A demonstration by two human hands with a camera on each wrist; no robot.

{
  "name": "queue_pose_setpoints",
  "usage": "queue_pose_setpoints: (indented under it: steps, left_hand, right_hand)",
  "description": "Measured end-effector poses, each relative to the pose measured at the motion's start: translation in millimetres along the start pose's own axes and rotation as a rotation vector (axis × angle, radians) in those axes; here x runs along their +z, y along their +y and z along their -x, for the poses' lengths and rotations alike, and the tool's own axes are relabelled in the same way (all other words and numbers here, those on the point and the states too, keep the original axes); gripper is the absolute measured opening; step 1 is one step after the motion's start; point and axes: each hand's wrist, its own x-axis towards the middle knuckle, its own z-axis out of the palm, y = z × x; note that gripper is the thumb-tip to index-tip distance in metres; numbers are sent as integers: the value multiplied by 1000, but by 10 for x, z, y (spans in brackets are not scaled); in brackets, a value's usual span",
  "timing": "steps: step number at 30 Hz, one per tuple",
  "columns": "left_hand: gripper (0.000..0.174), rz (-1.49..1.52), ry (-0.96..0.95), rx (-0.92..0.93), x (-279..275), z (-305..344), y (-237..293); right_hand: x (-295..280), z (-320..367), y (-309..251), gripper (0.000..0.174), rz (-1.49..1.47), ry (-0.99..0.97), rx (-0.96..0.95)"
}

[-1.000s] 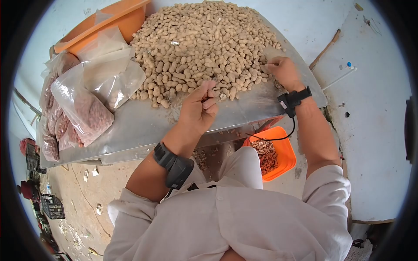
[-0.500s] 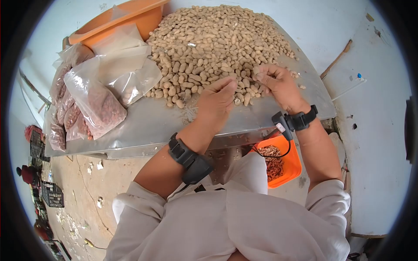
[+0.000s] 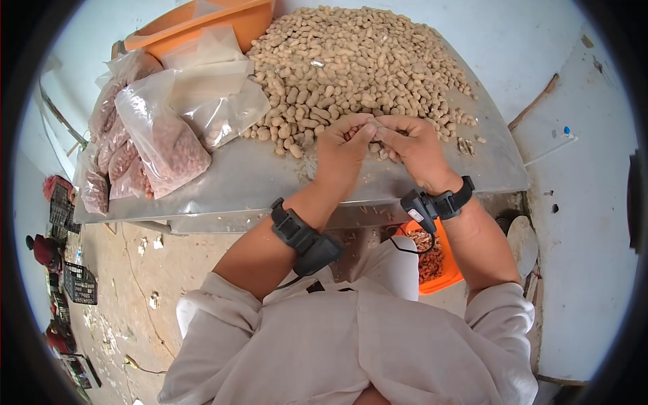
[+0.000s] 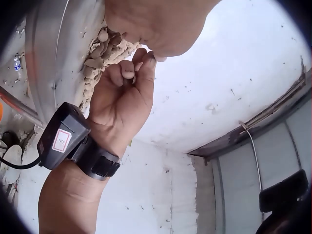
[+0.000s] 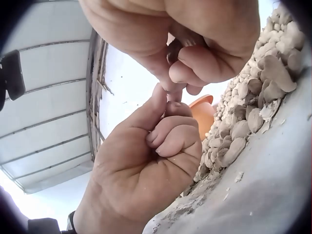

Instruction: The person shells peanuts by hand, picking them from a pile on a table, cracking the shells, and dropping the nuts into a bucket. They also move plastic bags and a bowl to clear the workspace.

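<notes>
Both hands meet fingertip to fingertip over the near edge of a heap of unshelled peanuts (image 3: pixel 358 61). My left hand (image 3: pixel 341 158) has its fingers curled in, with reddish peanut kernels (image 3: pixel 351 133) showing between them. Thumb and forefinger of my right hand (image 3: pixel 424 154) pinch at the same spot as the left fingertips; the small peanut there is mostly hidden. In the right wrist view, the left hand (image 5: pixel 141 180) comes up from below. Something dark brown (image 5: pixel 174 50) sits in the fold of the right fingers above it.
Clear bags of red kernels (image 3: pixel 177 152) lie on the left of the metal table (image 3: pixel 250 192), before an orange basin (image 3: pixel 196 30). Broken shells (image 3: pixel 466 146) lie right of the heap. An orange bucket (image 3: pixel 451 266) holding reddish-brown bits stands below the table edge.
My right hand has come from the heap's right side, where it was by the table, leftward to the left hand. The left hand has stayed near the heap's front edge, its fingertips now meeting the right ones.
</notes>
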Motion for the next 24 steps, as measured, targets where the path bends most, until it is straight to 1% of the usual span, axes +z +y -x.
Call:
queue_pose_setpoints:
  steps: [2, 5, 8, 14, 17, 20, 24]
  left_hand:
    - [19, -26, -19, -25, -39, -7, 0]
    - [18, 19, 11, -88, -10, 7, 70]
    - [16, 142, 39, -178, -26, -6, 68]
    - [13, 201, 111, -246, -26, -60, 30]
    - [11, 226, 109, -269, -44, -87, 28]
    - [10, 208, 185, -290, 9, -83, 96]
    - [10, 219, 183, -295, -12, -114, 83]
  right_hand:
    - [-12, -5, -22, 17, 52, -6, 6]
    - [46, 0, -81, 15, 128, 21, -7]
    - [94, -33, -73, 13, 177, 49, -14]
    - [107, -169, 192, 13, 165, 81, -46]
    - [127, -199, 229, 12, 178, 107, -58]
    - [142, -236, 254, 12, 190, 107, -78]
    - [226, -213, 169, 13, 15, 143, 37]
